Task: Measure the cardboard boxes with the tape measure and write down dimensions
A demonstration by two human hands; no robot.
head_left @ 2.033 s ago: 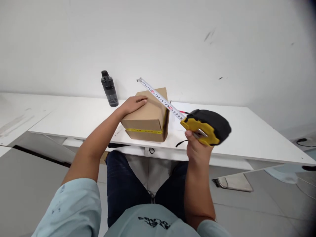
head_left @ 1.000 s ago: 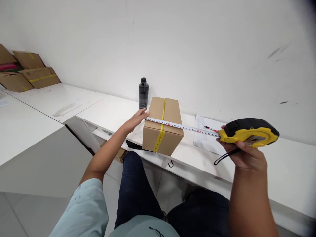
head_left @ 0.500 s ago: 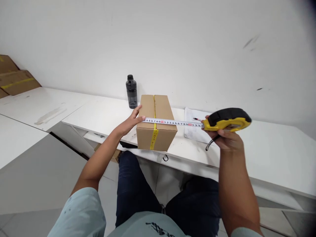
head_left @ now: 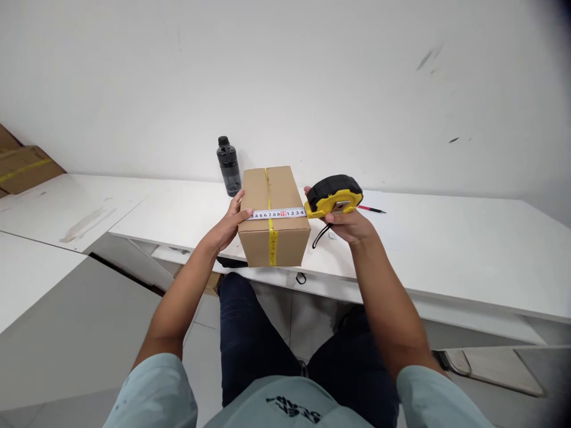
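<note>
My right hand (head_left: 351,226) grips the tape measure (head_left: 335,197); my left hand (head_left: 225,230), spread, thumbs its blade (head_left: 279,213) onto the box (head_left: 256,185). I see the box at the desk's (head_left: 446,255) near edge, a bottle (head_left: 229,169) behind.

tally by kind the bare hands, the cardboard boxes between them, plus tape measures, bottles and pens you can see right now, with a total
Left hand and right hand: 2
Cardboard box between them: 1
Tape measure: 1
Bottle: 1
Pen: 1
Total: 6
</note>
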